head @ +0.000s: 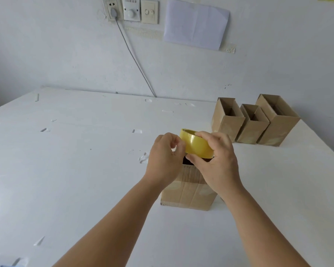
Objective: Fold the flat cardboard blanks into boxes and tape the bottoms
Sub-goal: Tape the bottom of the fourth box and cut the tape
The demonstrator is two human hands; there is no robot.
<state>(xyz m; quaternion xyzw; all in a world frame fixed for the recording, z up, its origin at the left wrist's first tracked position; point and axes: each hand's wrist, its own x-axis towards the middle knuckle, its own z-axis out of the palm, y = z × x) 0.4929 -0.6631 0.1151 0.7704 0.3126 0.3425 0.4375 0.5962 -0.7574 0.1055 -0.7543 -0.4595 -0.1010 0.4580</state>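
While my right hand (218, 160) grips the yellow tape roll (196, 144) just above the brown cardboard box (189, 191), my left hand's (162, 157) fingertips (176, 146), curled, pinch at its left edge.

Both bare forearms reach forward and converge over the middle of the table. The right hand (218, 162) is raised, its fingers curled over the top of a yellow tape roll (197, 145) and its thumb underneath. The left hand (164, 157) sits just beside it, fingertips pinched together at the roll's near left edge
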